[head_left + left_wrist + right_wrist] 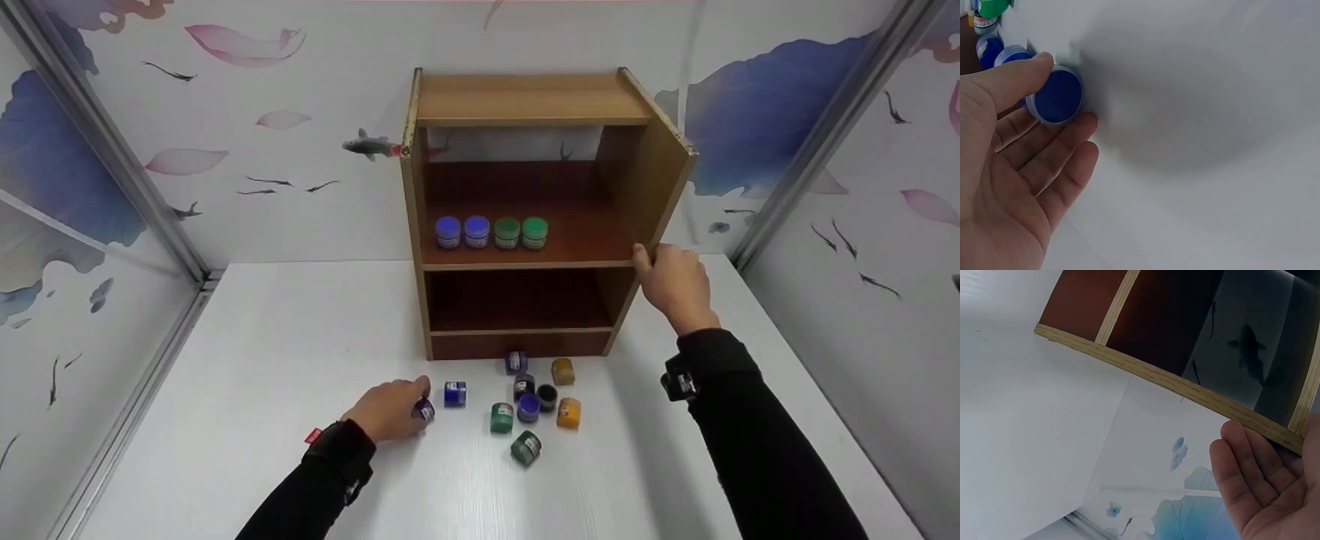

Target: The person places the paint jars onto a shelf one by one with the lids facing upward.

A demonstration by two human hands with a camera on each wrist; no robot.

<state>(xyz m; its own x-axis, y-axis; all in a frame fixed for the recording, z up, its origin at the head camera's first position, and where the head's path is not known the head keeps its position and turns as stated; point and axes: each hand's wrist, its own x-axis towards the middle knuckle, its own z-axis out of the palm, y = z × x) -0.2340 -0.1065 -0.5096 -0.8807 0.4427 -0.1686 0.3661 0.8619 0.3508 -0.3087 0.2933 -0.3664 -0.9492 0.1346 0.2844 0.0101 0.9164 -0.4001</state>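
My left hand [386, 410] pinches a small blue paint jar [424, 410] between thumb and fingers, low over the white table. The left wrist view shows its round blue lid [1058, 97] facing the camera. Just right of it, another blue jar [455, 394] lies on its side. My right hand [675, 286] grips the right side panel of a wooden shelf unit [529, 101] at middle-board height, thumb in front. In the right wrist view its fingers lie along the panel's outside. Two blue-lidded jars [448, 232] and two green-lidded jars [535, 233] stand in a row on the middle board.
In front of the shelf lie several loose jars: green ones [502, 418], yellow ones [568, 412], dark ones [547, 397] and blue ones [528, 407]. The lower compartment [517, 298] opens to the front. Printed wall panels [300, 187] enclose the table at the back and sides.
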